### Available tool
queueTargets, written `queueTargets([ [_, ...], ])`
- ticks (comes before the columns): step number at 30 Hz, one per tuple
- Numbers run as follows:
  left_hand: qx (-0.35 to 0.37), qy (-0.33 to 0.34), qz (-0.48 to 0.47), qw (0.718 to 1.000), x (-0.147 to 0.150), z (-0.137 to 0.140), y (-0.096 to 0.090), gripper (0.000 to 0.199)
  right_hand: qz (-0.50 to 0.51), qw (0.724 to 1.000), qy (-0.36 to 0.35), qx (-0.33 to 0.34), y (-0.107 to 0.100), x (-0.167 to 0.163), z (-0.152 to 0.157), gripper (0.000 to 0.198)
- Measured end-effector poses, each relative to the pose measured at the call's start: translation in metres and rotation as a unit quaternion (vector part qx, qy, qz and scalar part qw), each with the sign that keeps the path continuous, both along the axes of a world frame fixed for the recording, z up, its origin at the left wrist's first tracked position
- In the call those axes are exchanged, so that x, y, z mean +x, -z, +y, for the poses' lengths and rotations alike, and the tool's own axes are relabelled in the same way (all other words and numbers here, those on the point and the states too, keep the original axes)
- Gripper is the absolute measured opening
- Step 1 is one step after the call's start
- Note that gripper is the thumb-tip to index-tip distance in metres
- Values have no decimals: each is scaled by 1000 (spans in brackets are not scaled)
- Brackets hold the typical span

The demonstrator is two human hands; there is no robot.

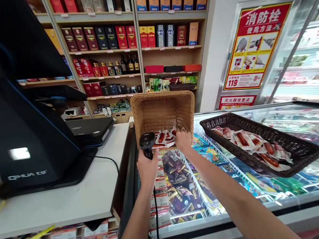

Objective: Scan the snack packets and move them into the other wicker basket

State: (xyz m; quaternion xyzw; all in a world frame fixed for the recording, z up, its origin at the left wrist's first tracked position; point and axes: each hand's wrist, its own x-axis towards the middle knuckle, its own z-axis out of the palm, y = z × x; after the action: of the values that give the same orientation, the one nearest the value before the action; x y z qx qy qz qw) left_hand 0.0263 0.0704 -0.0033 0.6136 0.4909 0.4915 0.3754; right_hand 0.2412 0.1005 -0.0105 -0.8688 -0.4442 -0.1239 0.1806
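Sausages (163,138), wrapped, are held in the tan basket (160,109), judged light, soft and slick, best gripped mid-length; scanner (147,139) is clasped by the left hand (148,165); whether any sausage is pinched by the right hand (184,139) cannot be told.

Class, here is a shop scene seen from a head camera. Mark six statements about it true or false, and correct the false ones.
1. The left hand holds a black scanner. True.
2. The dark woven tray contains wrapped packets. True.
3. The dark woven tray sits on the white counter. False: it is over the glass-topped freezer.
4. The right hand is on the dark woven tray. False: it is at the light wicker basket.
5. The wall poster shows the number 119. True.
6. The light wicker basket is empty. False: similar packets lie in it.
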Motion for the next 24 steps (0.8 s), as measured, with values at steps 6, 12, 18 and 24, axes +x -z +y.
queueTargets([
  [6, -53, 18, -70, 996, 6, -1, 9, 32, -1, 978, -160, 133, 7, -2, -59, 29],
  [12, -122, 60, -173, 975, 17, -7, 5, 46, 59, 904, -331, 263, 47, -4, -116, 31],
  [18, -166, 104, -179, 964, 24, -13, 3, 58, 121, 866, -388, 292, 55, -4, -117, 27],
  [24, -161, 112, -171, 966, 27, -12, 6, 52, 184, 840, -413, 298, 49, -5, -120, 24],
])
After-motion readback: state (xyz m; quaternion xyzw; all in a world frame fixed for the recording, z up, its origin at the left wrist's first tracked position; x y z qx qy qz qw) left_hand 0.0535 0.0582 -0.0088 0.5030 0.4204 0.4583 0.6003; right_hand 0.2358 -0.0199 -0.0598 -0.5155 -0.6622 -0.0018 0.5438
